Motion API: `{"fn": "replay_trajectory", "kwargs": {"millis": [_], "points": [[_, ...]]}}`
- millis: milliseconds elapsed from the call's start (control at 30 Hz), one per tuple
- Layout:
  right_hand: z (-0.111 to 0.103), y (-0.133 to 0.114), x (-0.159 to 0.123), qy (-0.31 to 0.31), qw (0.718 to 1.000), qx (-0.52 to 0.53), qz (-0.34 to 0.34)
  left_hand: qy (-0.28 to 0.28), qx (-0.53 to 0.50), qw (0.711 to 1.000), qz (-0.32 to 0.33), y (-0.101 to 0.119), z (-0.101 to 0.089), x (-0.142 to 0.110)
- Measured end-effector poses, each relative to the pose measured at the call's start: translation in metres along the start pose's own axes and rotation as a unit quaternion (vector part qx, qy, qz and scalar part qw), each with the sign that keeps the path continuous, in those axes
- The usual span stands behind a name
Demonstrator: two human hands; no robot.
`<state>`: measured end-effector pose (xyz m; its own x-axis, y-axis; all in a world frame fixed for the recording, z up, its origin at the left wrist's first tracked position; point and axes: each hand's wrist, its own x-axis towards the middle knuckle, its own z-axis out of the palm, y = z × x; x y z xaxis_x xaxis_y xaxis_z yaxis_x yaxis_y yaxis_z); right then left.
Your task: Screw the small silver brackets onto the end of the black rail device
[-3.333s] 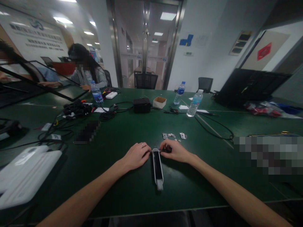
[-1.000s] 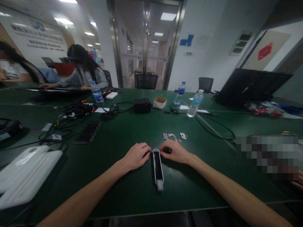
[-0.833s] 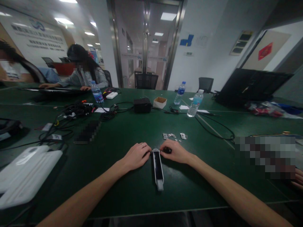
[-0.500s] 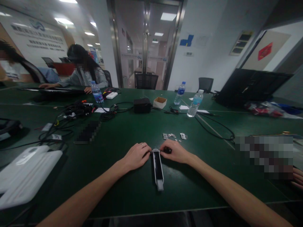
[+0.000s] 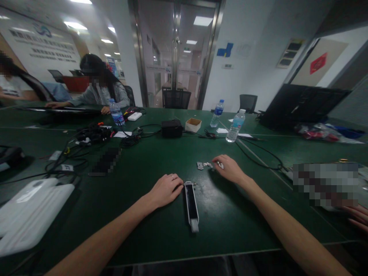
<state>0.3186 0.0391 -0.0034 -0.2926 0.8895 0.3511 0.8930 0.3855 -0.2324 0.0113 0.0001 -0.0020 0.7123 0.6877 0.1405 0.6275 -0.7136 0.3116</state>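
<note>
A long, narrow device point(image 5: 191, 203) with a white frame and dark face lies on the green table, a pale grey piece at its near end. A short metal rod point(image 5: 195, 184) sticks out to the right at its far end. My left hand point(image 5: 168, 188) is closed at the left side of that far end, fingertips pinched at the rod; the grip is partly hidden. My right hand point(image 5: 228, 168) reaches over small metal parts, fingers curled around a bracket that shows between them; any other thing it holds is hidden. Beside it lie another metal bracket point(image 5: 200, 165) and several small rings point(image 5: 207, 164).
Water bottles point(image 5: 235, 125), a small open box point(image 5: 193, 125) and a black box point(image 5: 171, 128) stand farther back. Cables point(image 5: 130, 140) and white panels point(image 5: 37, 214) lie left. A co-worker point(image 5: 102, 86) sits across the table; another person's hand point(image 5: 359, 216) is at far right.
My right hand has left the device's far end and moved right and away from me to the small parts, uncovering the rod end. My left hand and the device have stayed put.
</note>
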Motion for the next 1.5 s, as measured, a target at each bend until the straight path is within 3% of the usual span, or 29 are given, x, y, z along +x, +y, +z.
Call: {"fn": "replay_trajectory", "kwargs": {"millis": [100, 267, 467, 967, 1500], "points": [[0.003, 0.015, 0.000, -0.043, 0.999, -0.022, 0.004, 0.002, 0.003, 1.000, -0.005, 0.000, 0.000, 0.000], [0.008, 0.014, 0.000, -0.080, 0.996, -0.023, -0.019, -0.001, 0.006, 1.000, -0.013, 0.001, 0.000, 0.000], [0.009, 0.010, 0.003, -0.067, 0.997, -0.049, 0.007, 0.007, 0.002, 1.000, -0.030, 0.004, 0.003, 0.002], [0.018, 0.005, 0.011, -0.041, 0.997, -0.063, -0.020, 0.018, -0.005, 0.999, -0.042, 0.008, 0.009, 0.005], [0.028, -0.003, 0.018, -0.064, 0.996, -0.062, -0.007, 0.012, -0.012, 0.999, -0.042, 0.007, 0.009, 0.005]]}}
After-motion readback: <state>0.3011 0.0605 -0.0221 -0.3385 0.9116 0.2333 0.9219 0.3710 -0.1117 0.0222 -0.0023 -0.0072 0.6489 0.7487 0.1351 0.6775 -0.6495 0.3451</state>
